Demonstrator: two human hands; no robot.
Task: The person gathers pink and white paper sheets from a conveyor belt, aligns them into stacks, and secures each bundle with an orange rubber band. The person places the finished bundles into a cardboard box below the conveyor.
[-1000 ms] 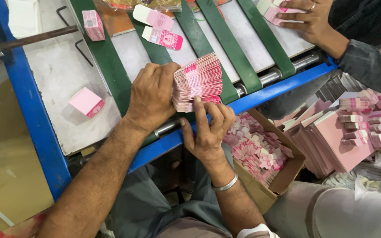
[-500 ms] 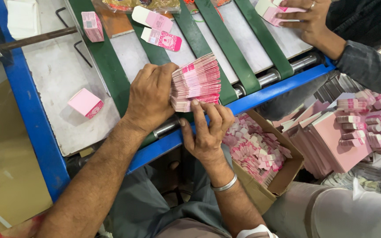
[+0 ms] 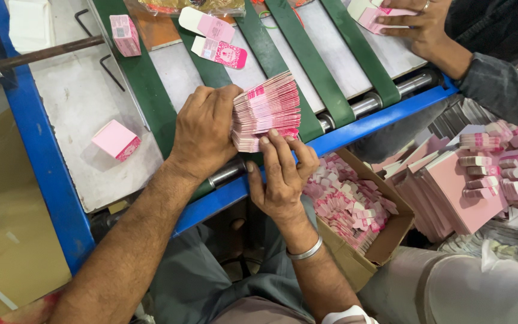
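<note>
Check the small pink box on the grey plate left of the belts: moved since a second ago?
No. The small pink box lies in the same spot on the grey plate, equally far from the blue frame rail and the green belt.

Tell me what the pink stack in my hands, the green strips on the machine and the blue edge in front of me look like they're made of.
Pink stack: thin printed card, likely; its fanned edges show many flat sheets.
Green strips: matte belting, rubber or fabric probably, running over a shiny metal roller.
Blue edge: painted metal, it seems, straight and rigid.
</note>
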